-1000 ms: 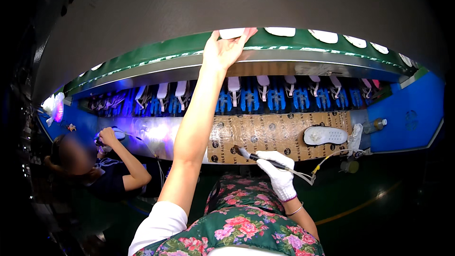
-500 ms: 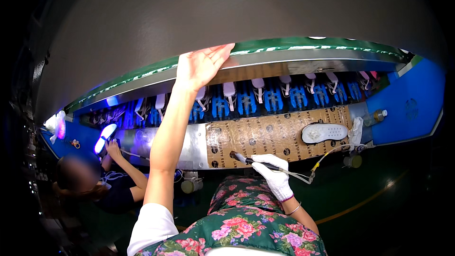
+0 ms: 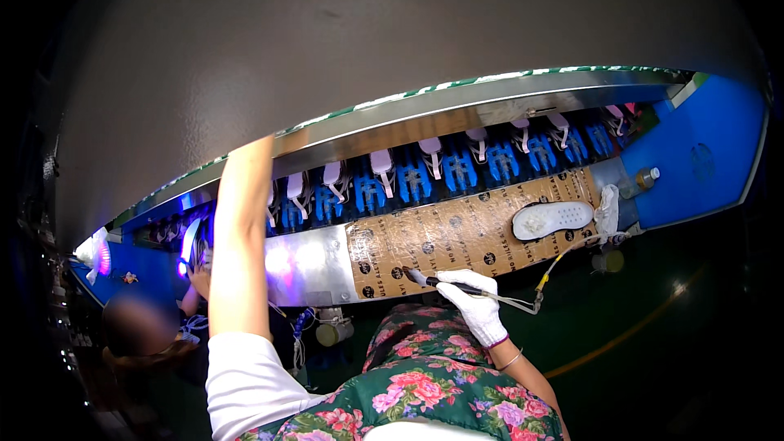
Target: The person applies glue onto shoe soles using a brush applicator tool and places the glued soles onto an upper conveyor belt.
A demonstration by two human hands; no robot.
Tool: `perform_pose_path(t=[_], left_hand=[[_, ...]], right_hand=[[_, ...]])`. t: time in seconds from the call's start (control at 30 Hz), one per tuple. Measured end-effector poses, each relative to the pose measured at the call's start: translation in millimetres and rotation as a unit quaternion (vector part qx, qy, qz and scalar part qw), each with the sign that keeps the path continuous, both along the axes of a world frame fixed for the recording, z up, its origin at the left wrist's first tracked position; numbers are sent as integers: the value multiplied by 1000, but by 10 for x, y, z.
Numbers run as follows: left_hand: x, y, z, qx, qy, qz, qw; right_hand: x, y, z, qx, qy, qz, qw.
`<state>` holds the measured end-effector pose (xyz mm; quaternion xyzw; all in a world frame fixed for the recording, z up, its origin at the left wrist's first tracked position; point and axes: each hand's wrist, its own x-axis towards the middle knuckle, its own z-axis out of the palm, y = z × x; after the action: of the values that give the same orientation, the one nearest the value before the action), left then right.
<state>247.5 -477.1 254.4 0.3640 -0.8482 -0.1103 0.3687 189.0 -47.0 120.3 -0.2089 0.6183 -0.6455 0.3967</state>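
Observation:
My left forearm [image 3: 243,229] reaches forward and its end passes under the large dark panel [image 3: 343,24]. That panel hides my left hand, so its fingers and anything in them do not show. In a white knit glove, my right hand [image 3: 476,308] is closed around the dark handle of a brush [image 3: 433,278]. The bristles point left, over the near edge of the brown-paper-covered bench [image 3: 433,237]. A thin tube runs from the brush handle to the right. Right of the brush, a white shoe sole [image 3: 553,220] lies on the paper, apart from both hands.
Behind the bench, several pinkish strapped shoe parts [image 3: 381,165] stand in a row by blue holders [image 3: 415,182]. A metal rail [image 3: 457,114] crosses above them. At left, a co-worker's hand [image 3: 199,276] is near a brightly lit sole [image 3: 189,243]. A white cloth [image 3: 607,211] hangs at right.
My left hand has moved left and forward, out of sight beneath the dark panel. The pinkish parts have shifted left. My right hand with the brush has hardly moved.

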Motion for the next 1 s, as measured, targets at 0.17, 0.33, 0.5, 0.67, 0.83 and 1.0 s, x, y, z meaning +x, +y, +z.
perform_pose_path(t=[0.17, 0.33, 0.5, 0.67, 0.83, 1.0], left_hand=[[424, -13, -128, -104, -128, -5, 986], [675, -181, -143, -177, -182, 30, 967], [465, -469, -350, -230, -186, 35, 954], [762, -542, -239, -242, -164, 88, 952], [1056, 28, -100, -94, -26, 58, 994], [1661, 752, -12, 181, 257, -87, 945]], right_hand=[[-26, -35, -96, 23, 2, 9, 1000], [50, -149, -77, 3, 10, 41, 999], [13, -166, -89, 21, -24, 18, 999], [72, -224, -56, 5, -107, 31, 994], [14, -298, -106, -37, -223, 11, 974], [-92, -355, -28, -57, -322, -15, 945]])
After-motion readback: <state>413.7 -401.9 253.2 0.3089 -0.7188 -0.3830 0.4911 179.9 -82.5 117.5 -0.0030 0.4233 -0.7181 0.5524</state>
